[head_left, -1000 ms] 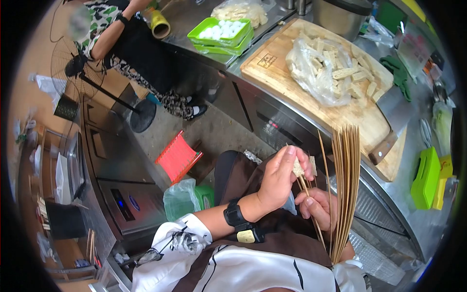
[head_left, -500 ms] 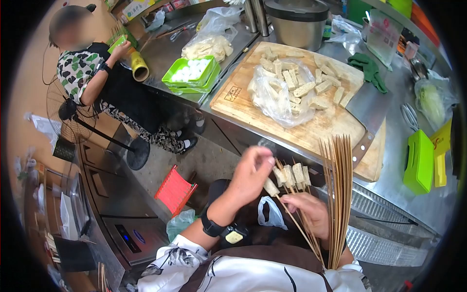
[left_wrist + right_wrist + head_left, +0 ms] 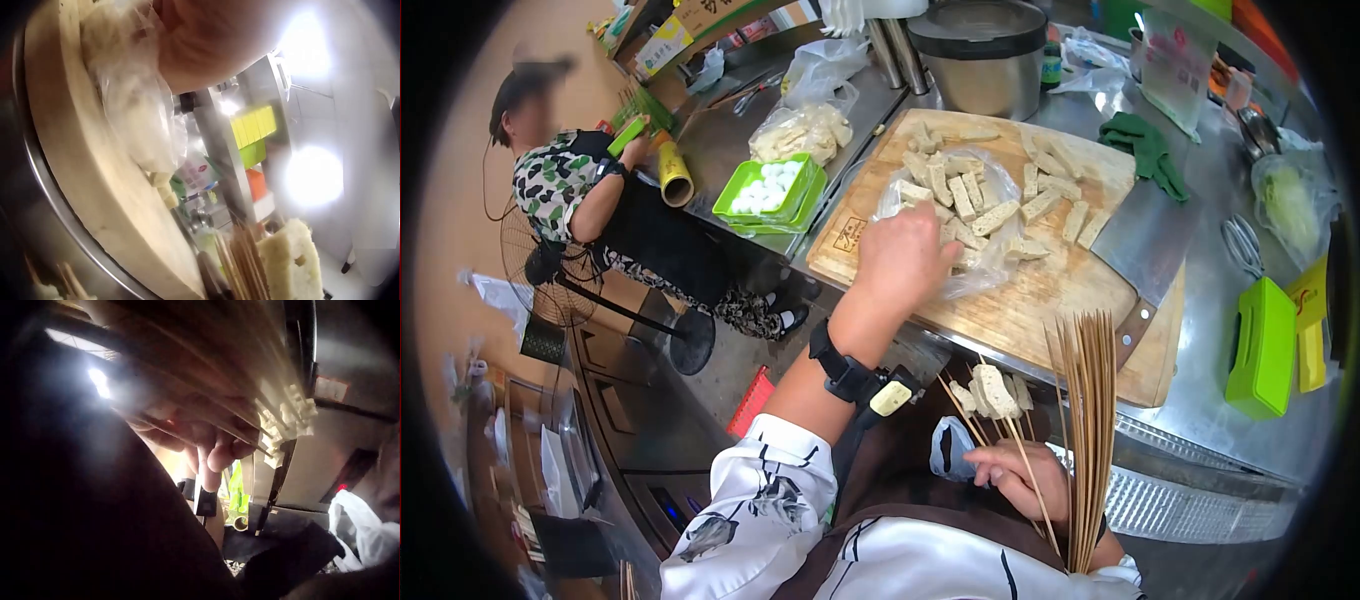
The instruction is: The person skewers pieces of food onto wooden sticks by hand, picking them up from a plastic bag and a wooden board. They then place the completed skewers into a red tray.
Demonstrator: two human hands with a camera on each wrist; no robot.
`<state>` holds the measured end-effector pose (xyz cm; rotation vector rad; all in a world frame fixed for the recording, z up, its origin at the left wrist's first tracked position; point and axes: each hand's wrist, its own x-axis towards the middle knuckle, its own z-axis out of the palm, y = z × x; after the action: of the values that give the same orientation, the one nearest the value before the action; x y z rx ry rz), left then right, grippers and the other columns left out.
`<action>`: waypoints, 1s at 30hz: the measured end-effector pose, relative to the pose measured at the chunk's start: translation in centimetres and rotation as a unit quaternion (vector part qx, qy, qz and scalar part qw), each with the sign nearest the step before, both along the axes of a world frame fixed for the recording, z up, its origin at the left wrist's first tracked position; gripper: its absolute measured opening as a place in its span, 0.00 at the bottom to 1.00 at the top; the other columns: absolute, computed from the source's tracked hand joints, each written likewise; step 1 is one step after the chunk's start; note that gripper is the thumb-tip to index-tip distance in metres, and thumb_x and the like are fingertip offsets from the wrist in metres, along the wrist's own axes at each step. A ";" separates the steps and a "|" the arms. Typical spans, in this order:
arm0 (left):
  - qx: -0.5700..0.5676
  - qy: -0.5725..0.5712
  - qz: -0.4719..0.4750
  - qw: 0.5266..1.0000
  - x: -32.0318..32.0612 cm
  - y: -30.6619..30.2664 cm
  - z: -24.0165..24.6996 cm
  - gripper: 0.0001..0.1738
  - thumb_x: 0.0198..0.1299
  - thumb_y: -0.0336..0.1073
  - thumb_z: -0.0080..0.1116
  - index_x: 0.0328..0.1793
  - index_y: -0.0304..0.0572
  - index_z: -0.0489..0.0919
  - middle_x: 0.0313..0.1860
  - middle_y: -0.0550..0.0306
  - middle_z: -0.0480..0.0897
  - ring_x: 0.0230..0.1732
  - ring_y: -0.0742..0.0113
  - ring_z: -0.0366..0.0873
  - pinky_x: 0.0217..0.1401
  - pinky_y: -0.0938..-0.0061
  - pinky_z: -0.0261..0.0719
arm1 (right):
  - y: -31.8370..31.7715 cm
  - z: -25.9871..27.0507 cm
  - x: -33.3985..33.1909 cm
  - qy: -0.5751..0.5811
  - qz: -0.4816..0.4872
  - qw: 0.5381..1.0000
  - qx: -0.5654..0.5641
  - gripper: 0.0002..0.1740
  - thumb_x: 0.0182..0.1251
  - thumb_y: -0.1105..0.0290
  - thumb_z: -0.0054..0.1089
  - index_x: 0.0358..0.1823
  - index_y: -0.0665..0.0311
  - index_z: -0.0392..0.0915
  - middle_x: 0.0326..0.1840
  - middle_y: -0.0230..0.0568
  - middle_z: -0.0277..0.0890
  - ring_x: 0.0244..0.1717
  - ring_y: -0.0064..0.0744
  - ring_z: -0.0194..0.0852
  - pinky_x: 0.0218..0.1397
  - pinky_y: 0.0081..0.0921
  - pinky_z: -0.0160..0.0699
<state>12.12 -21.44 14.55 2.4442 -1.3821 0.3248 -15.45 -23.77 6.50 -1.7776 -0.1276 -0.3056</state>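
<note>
In the head view my left hand (image 3: 905, 255) reaches over the cutting board (image 3: 1050, 300) into a clear plastic bag (image 3: 1000, 265) of pale, spongy tofu strips (image 3: 995, 218). Its fingertips are hidden behind the back of the hand. Low in front of my body, my right hand (image 3: 1030, 478) grips several thin bamboo skewers (image 3: 1028, 465), tilted upward. Tofu pieces (image 3: 992, 390) are threaded on their upper ends. A thick bundle of bare skewers (image 3: 1090, 440) stands upright beside that hand. The right wrist view shows fingers (image 3: 215, 453) curled by the skewer shafts.
A cleaver (image 3: 1145, 265) lies on the board's right side. Behind stand a lidded metal pot (image 3: 980, 65) and a green glove (image 3: 1145, 150). Left of the board sits a green basket of white eggs (image 3: 770, 190). A person (image 3: 580, 190) stands at the far left counter, near a fan.
My left hand has left the skewers and moved up and forward to the bag of tofu on the board. The right hand stays low with the skewers. The head view has shifted.
</note>
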 end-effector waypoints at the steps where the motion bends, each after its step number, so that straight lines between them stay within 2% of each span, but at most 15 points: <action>1: 0.034 -0.010 0.002 0.999 0.3 0.0 -0.2 0.19 0.54 0.46 0.65 0.37 0.34 0.79 0.28 0.41 0.82 0.31 0.42 0.82 0.36 0.55 0.79 | 0.1 0.4 -0.1 0.064 -0.016 0.997 0.048 0.19 0.63 0.80 0.47 0.56 0.71 0.72 0.31 0.42 0.80 0.32 0.35 0.78 0.42 0.28 0.76; 2: 0.068 -0.020 0.004 0.997 0.3 0.0 -0.1 0.20 0.53 0.46 0.66 0.35 0.34 0.80 0.28 0.41 0.82 0.31 0.42 0.82 0.36 0.55 0.79 | 0.3 0.6 -0.1 0.128 -0.031 0.987 0.095 0.20 0.62 0.79 0.49 0.58 0.71 0.70 0.31 0.41 0.79 0.31 0.37 0.79 0.41 0.28 0.76; 4: 0.073 -0.011 0.003 0.997 -0.1 0.1 0.1 0.20 0.51 0.46 0.67 0.33 0.33 0.80 0.30 0.41 0.82 0.33 0.43 0.82 0.38 0.55 0.79 | 0.4 0.6 0.0 0.132 -0.043 0.984 0.107 0.22 0.64 0.78 0.50 0.61 0.70 0.65 0.28 0.40 0.78 0.30 0.37 0.79 0.39 0.27 0.76; 8: 0.038 -0.005 -0.046 0.998 -1.4 0.9 -0.4 0.17 0.51 0.38 0.63 0.44 0.34 0.78 0.36 0.40 0.82 0.39 0.43 0.81 0.42 0.55 0.78 | 0.6 0.9 -0.1 0.130 -0.077 0.987 0.054 0.24 0.62 0.77 0.55 0.60 0.70 0.66 0.22 0.38 0.74 0.25 0.36 0.76 0.35 0.28 0.74; 12: -0.003 0.027 -0.065 0.997 -2.2 1.4 -1.7 0.25 0.49 0.29 0.60 0.57 0.38 0.73 0.40 0.40 0.82 0.45 0.44 0.79 0.48 0.54 0.76 | 1.6 0.9 -0.5 0.085 -0.078 0.993 0.007 0.19 0.60 0.78 0.57 0.54 0.72 0.72 0.18 0.39 0.70 0.19 0.36 0.71 0.27 0.30 0.69; 14: -0.005 0.050 -0.067 0.996 -1.9 1.9 -1.5 0.28 0.49 0.29 0.62 0.60 0.38 0.73 0.41 0.39 0.81 0.45 0.42 0.78 0.49 0.55 0.76 | 2.2 1.3 -0.9 0.120 -0.079 0.990 0.016 0.18 0.62 0.78 0.52 0.55 0.75 0.72 0.20 0.37 0.74 0.23 0.23 0.71 0.33 0.21 0.71; 16: -0.056 0.152 -0.061 0.985 -1.7 2.5 -1.3 0.29 0.50 0.29 0.63 0.62 0.39 0.73 0.42 0.44 0.81 0.43 0.49 0.79 0.48 0.63 0.77 | 2.7 2.0 -1.3 0.129 -0.074 0.988 0.027 0.19 0.63 0.77 0.51 0.56 0.75 0.72 0.21 0.37 0.75 0.24 0.22 0.72 0.33 0.21 0.70; 17: -0.061 0.150 -0.059 0.985 -1.5 2.7 -1.5 0.29 0.50 0.29 0.63 0.62 0.39 0.73 0.42 0.44 0.81 0.43 0.49 0.79 0.48 0.63 0.77 | 3.0 2.2 -1.5 0.136 -0.075 0.988 0.019 0.19 0.63 0.77 0.50 0.56 0.75 0.72 0.21 0.37 0.76 0.24 0.22 0.72 0.33 0.20 0.70; 19: -0.143 0.265 -0.010 0.954 -1.1 3.2 -2.1 0.29 0.52 0.29 0.64 0.63 0.39 0.73 0.42 0.52 0.81 0.43 0.62 0.79 0.48 0.71 0.76 | 3.5 2.6 -1.7 0.141 -0.075 0.987 0.008 0.19 0.64 0.77 0.50 0.56 0.75 0.72 0.21 0.37 0.76 0.25 0.22 0.72 0.33 0.20 0.70; 20: -0.148 0.263 -0.009 0.953 -1.1 3.4 -2.4 0.29 0.52 0.29 0.64 0.63 0.39 0.73 0.42 0.52 0.81 0.43 0.62 0.79 0.48 0.71 0.76 | 3.7 2.9 -1.7 0.129 -0.076 0.989 0.003 0.19 0.64 0.76 0.50 0.56 0.75 0.72 0.21 0.37 0.76 0.25 0.21 0.72 0.32 0.20 0.69; 22: -0.337 0.376 -0.024 0.863 -1.1 3.8 -3.2 0.25 0.58 0.27 0.62 0.63 0.38 0.74 0.44 0.60 0.80 0.44 0.75 0.75 0.47 0.77 0.75 | 4.1 3.1 -1.9 0.117 -0.074 0.990 -0.007 0.19 0.65 0.76 0.50 0.56 0.74 0.72 0.21 0.36 0.75 0.25 0.21 0.72 0.32 0.19 0.69; 23: -0.342 0.375 -0.022 0.861 -1.4 4.2 -3.3 0.25 0.58 0.27 0.62 0.63 0.38 0.74 0.44 0.60 0.80 0.44 0.75 0.75 0.47 0.77 0.75 | 4.2 2.9 -2.0 0.120 -0.071 0.990 -0.001 0.18 0.66 0.76 0.50 0.56 0.74 0.72 0.21 0.36 0.75 0.25 0.20 0.71 0.31 0.19 0.68; 25: -0.464 0.414 -0.054 0.782 -2.2 5.6 -3.9 0.19 0.60 0.26 0.60 0.59 0.39 0.77 0.48 0.59 0.75 0.44 0.74 0.74 0.48 0.78 0.73 | 4.3 3.0 -2.1 0.123 -0.067 0.990 0.006 0.18 0.66 0.76 0.50 0.57 0.74 0.72 0.21 0.35 0.75 0.25 0.20 0.71 0.31 0.19 0.67; 29: -0.501 0.437 -0.057 0.745 -5.7 10.3 -4.2 0.16 0.64 0.26 0.58 0.58 0.39 0.77 0.56 0.57 0.71 0.53 0.71 0.74 0.57 0.76 0.73 | 4.5 3.1 -2.5 0.157 -0.058 0.986 0.017 0.18 0.68 0.74 0.51 0.57 0.72 0.72 0.22 0.33 0.74 0.25 0.18 0.69 0.30 0.19 0.67; 30: -0.495 0.395 -0.040 0.773 -5.8 11.5 -4.8 0.16 0.64 0.25 0.58 0.59 0.38 0.77 0.57 0.56 0.71 0.54 0.70 0.74 0.59 0.76 0.73 | 4.5 3.0 -2.5 0.151 -0.059 0.987 0.021 0.17 0.68 0.74 0.51 0.57 0.71 0.72 0.22 0.32 0.74 0.24 0.18 0.69 0.30 0.19 0.67</action>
<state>6.35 -9.97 9.73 1.3339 -0.6358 -0.0378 -17.98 -19.30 9.45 -1.7717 0.1997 -0.1207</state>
